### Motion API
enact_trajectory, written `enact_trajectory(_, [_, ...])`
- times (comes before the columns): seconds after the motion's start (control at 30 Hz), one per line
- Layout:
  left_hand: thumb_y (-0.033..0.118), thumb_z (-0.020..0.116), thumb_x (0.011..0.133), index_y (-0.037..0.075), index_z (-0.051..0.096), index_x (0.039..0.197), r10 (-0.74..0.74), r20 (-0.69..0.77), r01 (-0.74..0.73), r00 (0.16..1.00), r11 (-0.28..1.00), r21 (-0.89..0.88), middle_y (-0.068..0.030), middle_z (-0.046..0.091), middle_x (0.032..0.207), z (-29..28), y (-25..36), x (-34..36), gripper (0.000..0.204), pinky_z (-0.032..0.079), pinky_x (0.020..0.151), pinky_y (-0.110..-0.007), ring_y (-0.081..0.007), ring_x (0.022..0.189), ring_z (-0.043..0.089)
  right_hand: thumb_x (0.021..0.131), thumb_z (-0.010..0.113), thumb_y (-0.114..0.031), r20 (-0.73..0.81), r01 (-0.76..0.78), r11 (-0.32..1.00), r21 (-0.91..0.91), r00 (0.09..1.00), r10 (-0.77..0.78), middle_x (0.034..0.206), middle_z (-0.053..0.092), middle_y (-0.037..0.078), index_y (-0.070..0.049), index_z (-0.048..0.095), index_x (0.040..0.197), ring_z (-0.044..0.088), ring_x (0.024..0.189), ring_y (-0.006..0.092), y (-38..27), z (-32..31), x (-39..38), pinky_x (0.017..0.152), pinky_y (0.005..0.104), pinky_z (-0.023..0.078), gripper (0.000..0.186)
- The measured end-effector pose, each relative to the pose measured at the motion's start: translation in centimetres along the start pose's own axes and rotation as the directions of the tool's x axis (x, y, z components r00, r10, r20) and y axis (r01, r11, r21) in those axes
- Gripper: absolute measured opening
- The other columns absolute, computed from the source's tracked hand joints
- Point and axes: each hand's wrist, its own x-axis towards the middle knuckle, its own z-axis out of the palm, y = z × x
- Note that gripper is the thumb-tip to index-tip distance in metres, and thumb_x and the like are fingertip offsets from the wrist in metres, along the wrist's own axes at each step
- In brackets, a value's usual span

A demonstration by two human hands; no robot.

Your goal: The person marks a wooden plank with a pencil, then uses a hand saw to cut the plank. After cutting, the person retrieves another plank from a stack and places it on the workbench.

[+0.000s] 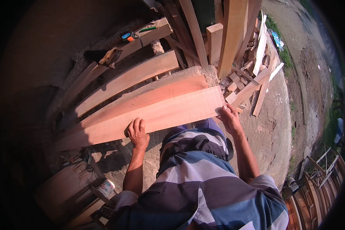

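Note:
A long, wide wooden board (172, 109) lies slantwise before me, its left part in shadow and its right end in sunlight. My left hand (138, 133) grips its near edge left of the middle, fingers on top and the thumb hidden. At the right end, my right hand (229, 115) is closed around the near corner. Just behind it lies a second, redder board (142, 100), partly covered. Another plank (132, 80) stretches farther back, with gaps between it and its neighbours.
Tall timbers (234, 34) stand at the far side. Offcuts (241, 84) are heaped at the far right. A tape measure (128, 36) and a green pencil-like stick (147, 29) rest on a back beam. A white container (105, 187) sits at lower left, stacked wood (314, 199) at lower right.

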Motion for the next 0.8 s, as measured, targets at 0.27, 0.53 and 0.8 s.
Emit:
enact_trajectory(0.27, [0.007, 0.072, 0.074, 0.019, 0.052, 0.137, -0.145, -0.003, 0.144, 0.989, 0.987, -0.067, -0.0062, 0.047, 0.146, 0.1, 0.3, -0.8, 0.067, 0.040, 0.098, -0.049, -0.0311, 0.137, 0.043, 0.094, 0.073, -0.036, -0.042, 0.049, 0.987, -0.153, 0.998, -0.056, 0.117, 0.063, 0.012, -0.002, 0.057, 0.130, 0.065, 0.104, 0.0235, 0.5, -2.4, 1.3, 0.084, 0.0366, 0.057, 0.052])
enact_trajectory(0.53, [0.018, 0.081, 0.067, 0.023, 0.049, 0.148, -0.333, -0.132, 0.298, 0.934, 0.926, -0.231, -0.0055, 0.037, 0.159, 3.4, 2.4, -1.0, 0.087, 0.035, 0.113, -0.049, -0.0292, 0.147, 0.035, 0.096, 0.065, -0.018, 0.523, 0.628, 0.333, -0.703, 0.774, -0.357, 0.107, 0.066, 0.010, -0.009, 0.060, 0.126, 0.063, 0.101, 0.0249, -0.8, -6.3, 4.4, 0.089, 0.0428, 0.050, 0.032])
enact_trajectory(0.8, [0.020, 0.048, 0.096, 0.026, 0.038, 0.158, -0.364, -0.079, 0.345, 0.928, 0.920, -0.185, -0.0057, 0.030, 0.165, 3.9, 1.8, 1.9, 0.063, 0.037, 0.112, -0.048, -0.0272, 0.150, 0.034, 0.097, 0.070, -0.039, 0.441, 0.377, -0.373, -0.848, 0.891, -0.103, 0.128, 0.059, 0.013, -0.012, 0.049, 0.140, 0.054, 0.119, 0.0231, -4.4, 1.5, 5.7, 0.102, 0.0471, 0.043, 0.055])
